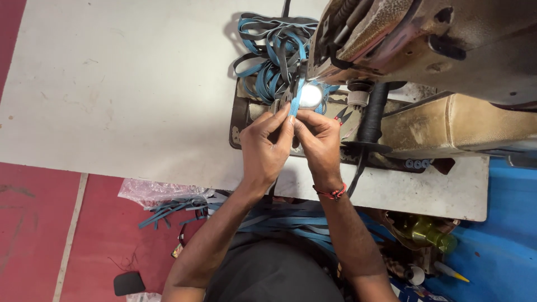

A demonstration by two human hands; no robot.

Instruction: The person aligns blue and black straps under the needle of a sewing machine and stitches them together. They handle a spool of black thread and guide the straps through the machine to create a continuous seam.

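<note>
Blue strap (295,102) runs up between our two hands toward the needle area of the old sewing machine (425,50), right where its small lamp (310,95) throws a bright white spot. Our left hand (265,146) pinches the strap from the left, thumb and forefinger pressed together on it, and our right hand (320,142) does the same from the right, fingertips closed on the same narrow piece; the two hands nearly touch each other just below the lamp. A red thread bracelet (333,193) sits on the right wrist.

Behind the needle, a heap of blue and grey straps (271,56) lies piled on the white table (128,84), touching the machine's base plate. More loose blue strips (168,210) hang off the near table edge beside a crumpled plastic bag (148,190), over the red floor (33,223). A black thread spool (373,109) stands upright to the right of our hands, with small snips (342,116) lying between it and our right fingers.

To do this well, we judge that we should keep the strap flat and straight under the foot, hold both pinches low and close to the plate, and keep our fingertips clear of the needle, which the glare hides from us. We also keep the strap free of the heap behind so nothing snags.
</note>
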